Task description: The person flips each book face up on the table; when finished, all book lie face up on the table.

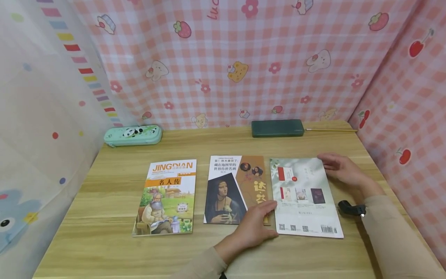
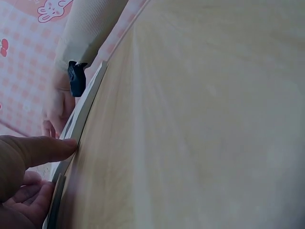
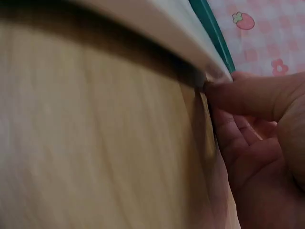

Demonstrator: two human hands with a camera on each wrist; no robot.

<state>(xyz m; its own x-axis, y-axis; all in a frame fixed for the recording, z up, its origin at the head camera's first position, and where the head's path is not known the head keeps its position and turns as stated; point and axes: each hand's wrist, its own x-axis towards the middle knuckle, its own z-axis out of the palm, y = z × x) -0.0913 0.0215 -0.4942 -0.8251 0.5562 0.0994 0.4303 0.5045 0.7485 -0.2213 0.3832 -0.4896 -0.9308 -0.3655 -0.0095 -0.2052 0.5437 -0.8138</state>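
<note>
Three books lie side by side on the wooden table (image 1: 104, 248). The right one, a grey-green book (image 1: 303, 193), lies back cover up with its barcode toward me. My left hand (image 1: 256, 226) rests on the lower right of the middle book (image 1: 226, 190), and its thumb (image 2: 43, 149) touches the grey-green book's left edge (image 2: 88, 102). My right hand (image 1: 343, 170) lies at that book's far right corner, fingers relaxed. In the right wrist view the thumb (image 3: 248, 95) touches the corner of the book (image 3: 157, 24). Neither hand grips anything.
A book titled JINGDIAN (image 1: 167, 197) lies at the left. At the back stand a mint panda pencil case (image 1: 133, 135), a dark green case (image 1: 277, 128) and a thin wooden stick (image 1: 331, 130). Pink checked cloth walls (image 1: 244, 58) close in the back and right.
</note>
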